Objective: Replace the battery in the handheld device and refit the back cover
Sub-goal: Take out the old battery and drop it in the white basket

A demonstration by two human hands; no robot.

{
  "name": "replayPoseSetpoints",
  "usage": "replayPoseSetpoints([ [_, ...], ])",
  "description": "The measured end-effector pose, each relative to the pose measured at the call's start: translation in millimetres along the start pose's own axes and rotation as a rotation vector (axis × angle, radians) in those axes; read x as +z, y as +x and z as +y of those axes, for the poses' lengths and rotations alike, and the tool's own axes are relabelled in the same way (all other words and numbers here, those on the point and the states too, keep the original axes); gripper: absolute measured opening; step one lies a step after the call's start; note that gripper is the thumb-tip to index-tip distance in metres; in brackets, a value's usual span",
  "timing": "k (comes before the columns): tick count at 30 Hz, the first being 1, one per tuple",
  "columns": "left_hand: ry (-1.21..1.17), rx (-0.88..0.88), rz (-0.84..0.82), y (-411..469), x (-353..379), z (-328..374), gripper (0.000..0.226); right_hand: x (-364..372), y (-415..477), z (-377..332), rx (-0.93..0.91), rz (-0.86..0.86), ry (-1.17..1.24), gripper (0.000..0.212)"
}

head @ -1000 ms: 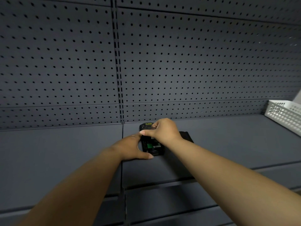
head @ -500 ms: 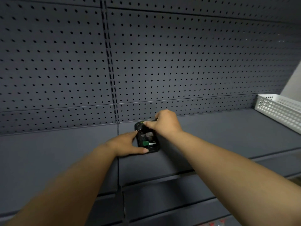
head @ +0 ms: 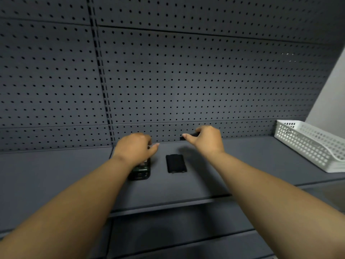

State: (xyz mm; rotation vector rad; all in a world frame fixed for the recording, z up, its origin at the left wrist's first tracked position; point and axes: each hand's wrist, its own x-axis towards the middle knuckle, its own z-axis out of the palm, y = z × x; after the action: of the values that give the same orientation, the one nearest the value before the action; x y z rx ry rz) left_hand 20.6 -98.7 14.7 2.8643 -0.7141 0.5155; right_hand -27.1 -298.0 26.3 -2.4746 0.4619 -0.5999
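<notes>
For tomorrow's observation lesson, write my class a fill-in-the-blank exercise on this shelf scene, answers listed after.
1. The left hand rests on the opened ____.
2. The right hand holds a small ____ part above the shelf.
3. The flat black piece lies ____ the two hands.
4. The white basket stands at the shelf's ____ end.

Answers: handheld device; black; between; right
</notes>
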Motion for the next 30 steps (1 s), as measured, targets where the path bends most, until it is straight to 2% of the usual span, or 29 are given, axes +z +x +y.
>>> replayPoseSetpoints([
  [9,0.025,-0.038,0.087,7,5,124,0.042,-62,14,82,-0.084,0.006,0.002,0.052],
  [14,0.063,-0.069,0.1,2,10,167,0.043,-83,13,116,-0.111,-0.029,0.009,0.047],
  [17,0.058,-0.068,0.091,-1,12,181,0.042,-90,9,126,-0.114,-0.036,-0.002,0.037],
  [20,0.065,-0.075,0.088,-4,12,185,0.041,-90,8,131,-0.117,-0.037,0.002,0.048],
  [30,0.076,-0.033,0.046,-4,8,185,0.041,-100,0,138,-0.091,-0.008,-0.019,0.046],
])
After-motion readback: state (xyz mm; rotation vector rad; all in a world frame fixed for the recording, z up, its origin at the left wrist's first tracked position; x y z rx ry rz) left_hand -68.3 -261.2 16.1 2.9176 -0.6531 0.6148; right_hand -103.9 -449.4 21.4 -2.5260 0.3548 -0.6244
